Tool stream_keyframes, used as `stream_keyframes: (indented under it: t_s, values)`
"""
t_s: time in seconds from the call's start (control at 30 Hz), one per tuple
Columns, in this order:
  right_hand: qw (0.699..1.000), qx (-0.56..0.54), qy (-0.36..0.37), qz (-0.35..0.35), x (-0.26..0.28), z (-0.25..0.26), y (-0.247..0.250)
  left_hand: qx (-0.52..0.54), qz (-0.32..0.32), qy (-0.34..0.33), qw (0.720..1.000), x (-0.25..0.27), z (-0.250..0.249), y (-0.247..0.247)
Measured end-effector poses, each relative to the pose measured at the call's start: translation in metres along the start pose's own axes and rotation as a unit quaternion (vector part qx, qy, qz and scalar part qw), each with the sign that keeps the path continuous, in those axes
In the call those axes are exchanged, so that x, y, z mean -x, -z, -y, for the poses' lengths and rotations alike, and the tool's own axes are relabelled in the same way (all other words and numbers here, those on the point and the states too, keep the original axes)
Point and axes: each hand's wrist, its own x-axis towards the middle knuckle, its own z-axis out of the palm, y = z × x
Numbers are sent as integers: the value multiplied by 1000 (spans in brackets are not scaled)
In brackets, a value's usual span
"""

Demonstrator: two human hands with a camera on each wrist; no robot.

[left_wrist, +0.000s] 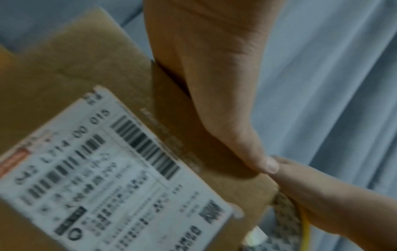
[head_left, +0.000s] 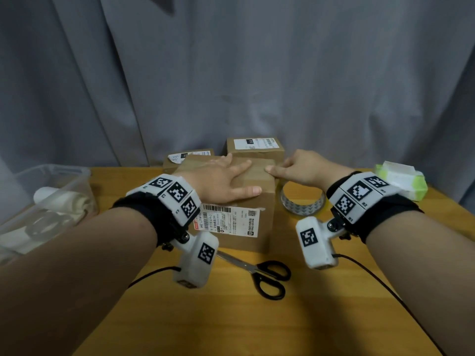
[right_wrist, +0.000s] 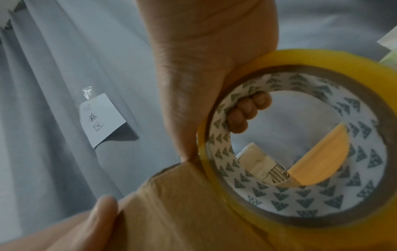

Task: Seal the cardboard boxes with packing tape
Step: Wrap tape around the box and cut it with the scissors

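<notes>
A brown cardboard box with a white shipping label on its front face stands mid-table. My left hand lies flat on its top, fingers spread and straight; the left wrist view shows that hand pressing along the box's top edge. My right hand is at the box's top right edge, thumb on the cardboard. Its fingers curl through the core of the yellowish packing tape roll, which hangs beside the box's right side. The box top looks glossy where tape lies over it.
Black-handled scissors lie in front of the box. Two more labelled boxes stand behind it. A clear plastic bin sits at the left, a green and white pack of wipes at the right. A grey curtain hangs behind.
</notes>
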Motion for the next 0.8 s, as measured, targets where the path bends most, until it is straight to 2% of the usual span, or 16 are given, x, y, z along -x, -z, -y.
stream_keyframes:
  t_s: [0.13,0.3,0.4,0.53,0.57,0.63,0.73,0.8]
  values:
    - [1000,0,8,-15,-2,-2,-4,-35,49,-6,998,-8,-16,11]
    - [1000,2,18,-21,-4,-7,-6,-100,116,-54,987,-37,-24,26]
    - [998,-39,24,-31,-5,-14,-8,-86,97,-64,989,-49,-27,27]
    - [982,-169,54,-64,-1,-26,-13,-76,66,-58,993,-48,-24,22]
    - [968,-231,47,-83,1,-30,-16,-73,63,-53,994,-47,-23,21]
    - [921,-365,15,-139,7,-39,-26,-66,55,-40,996,-45,-23,18]
    - [825,-519,-72,-213,18,-43,-46,-45,59,-29,997,-45,-28,15]
    - [762,-588,-136,-234,22,-40,-59,-39,58,-28,997,-45,-33,14]
